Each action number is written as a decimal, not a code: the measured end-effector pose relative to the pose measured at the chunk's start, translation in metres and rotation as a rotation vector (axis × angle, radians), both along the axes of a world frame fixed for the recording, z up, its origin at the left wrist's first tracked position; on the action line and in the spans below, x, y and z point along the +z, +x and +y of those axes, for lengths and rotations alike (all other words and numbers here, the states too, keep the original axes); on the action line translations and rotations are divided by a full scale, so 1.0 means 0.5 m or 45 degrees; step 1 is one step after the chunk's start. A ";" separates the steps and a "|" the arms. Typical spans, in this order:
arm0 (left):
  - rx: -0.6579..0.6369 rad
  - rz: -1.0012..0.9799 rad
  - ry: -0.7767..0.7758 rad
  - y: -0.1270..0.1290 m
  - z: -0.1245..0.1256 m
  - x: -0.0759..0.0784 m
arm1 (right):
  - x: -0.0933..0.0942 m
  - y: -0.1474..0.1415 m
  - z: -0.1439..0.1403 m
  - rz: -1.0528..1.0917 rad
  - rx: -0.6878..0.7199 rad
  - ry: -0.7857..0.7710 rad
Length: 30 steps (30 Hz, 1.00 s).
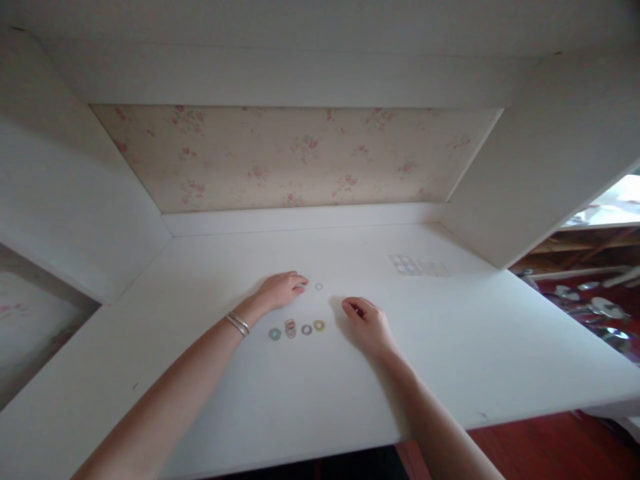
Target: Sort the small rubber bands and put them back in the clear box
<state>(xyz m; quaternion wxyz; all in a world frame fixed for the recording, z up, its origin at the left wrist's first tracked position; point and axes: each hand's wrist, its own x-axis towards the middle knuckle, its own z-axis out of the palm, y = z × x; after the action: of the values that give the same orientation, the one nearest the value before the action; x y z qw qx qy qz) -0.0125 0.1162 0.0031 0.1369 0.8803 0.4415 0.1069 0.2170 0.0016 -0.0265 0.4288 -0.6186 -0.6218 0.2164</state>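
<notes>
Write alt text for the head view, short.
Two bare hands rest on a white desk: the left hand, bracelets at its wrist, lies beside a small clear ring, and the right hand is loosely curled. A row of small coloured rings lies between them, nearer the person.

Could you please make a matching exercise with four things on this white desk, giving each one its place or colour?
Things:
1. yellow ring
2. blue ring
3. clear sheet
4. bracelet

Descriptions:
A. on the left wrist
B. far right on the desk, away from both hands
C. right end of the row of rings
D. left end of the row of rings

Pairs: 1-C, 2-D, 3-B, 4-A
</notes>
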 end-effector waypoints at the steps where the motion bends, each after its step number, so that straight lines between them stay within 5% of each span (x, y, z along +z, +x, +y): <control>1: -0.005 0.014 -0.001 0.002 0.004 -0.001 | 0.000 0.000 0.001 0.005 -0.004 -0.003; 30: -0.095 0.211 0.083 0.023 -0.033 0.016 | -0.006 0.009 0.005 0.118 -0.038 -0.069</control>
<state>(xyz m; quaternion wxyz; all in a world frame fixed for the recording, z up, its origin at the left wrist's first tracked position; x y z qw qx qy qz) -0.0011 0.0997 0.0113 0.0750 0.9058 0.4147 0.0427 0.2216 0.0042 -0.0294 0.4436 -0.6285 -0.5858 0.2551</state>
